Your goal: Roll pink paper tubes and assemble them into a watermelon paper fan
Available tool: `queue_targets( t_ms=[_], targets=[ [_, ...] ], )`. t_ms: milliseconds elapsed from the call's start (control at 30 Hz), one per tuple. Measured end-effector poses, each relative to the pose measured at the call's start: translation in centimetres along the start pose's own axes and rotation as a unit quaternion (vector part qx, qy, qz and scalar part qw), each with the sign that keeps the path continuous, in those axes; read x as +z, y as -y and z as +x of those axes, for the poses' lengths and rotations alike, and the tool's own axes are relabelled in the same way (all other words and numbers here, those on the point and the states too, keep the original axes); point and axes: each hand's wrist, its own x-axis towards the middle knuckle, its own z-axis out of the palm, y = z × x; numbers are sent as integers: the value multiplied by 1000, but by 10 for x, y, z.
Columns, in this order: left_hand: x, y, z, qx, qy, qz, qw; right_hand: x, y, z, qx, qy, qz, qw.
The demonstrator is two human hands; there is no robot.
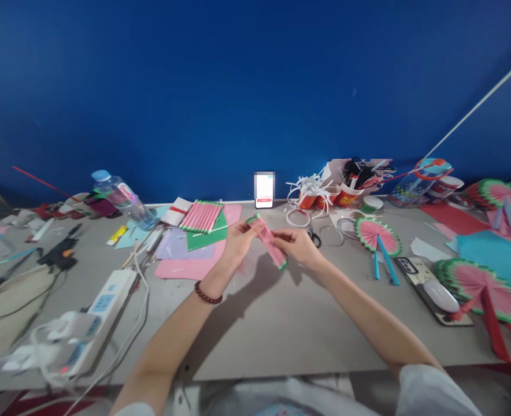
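Between my two hands is a narrow folded strip of pink paper (273, 245) with green ends, held tilted above the table. My left hand (240, 240) is closed on its upper part, thumb lying along the paper. My right hand (299, 245) pinches its right edge near the middle. A pleated pink sheet with green edges (202, 216) lies to the left, on top of green paper (218, 236). Off to the right lies a finished-looking pink and green paper fan (374, 237) with blue sticks.
Left are a power strip (103, 315) with cables, a tilted water bottle (125, 199) and a glue gun (60, 254). A lit phone (264, 190) stands against the blue wall. Right are cups with paper scraps (310, 193), a phone under a mouse (441, 296) and more fans (489, 289).
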Motion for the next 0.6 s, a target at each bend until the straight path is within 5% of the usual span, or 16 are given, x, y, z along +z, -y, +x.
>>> queue_targets(
  t_ms=[133,400,600],
  targets=[
    [-5,-3,4,2,-33,-8,999,-1,2,-1,39,66,12,997],
    [-4,-3,4,-15,-46,-6,999,3,-2,-1,-1,13,-91,996],
    [-7,-6,7,30,-57,-38,997,3,-4,-2,20,87,-36,995]
  ],
)
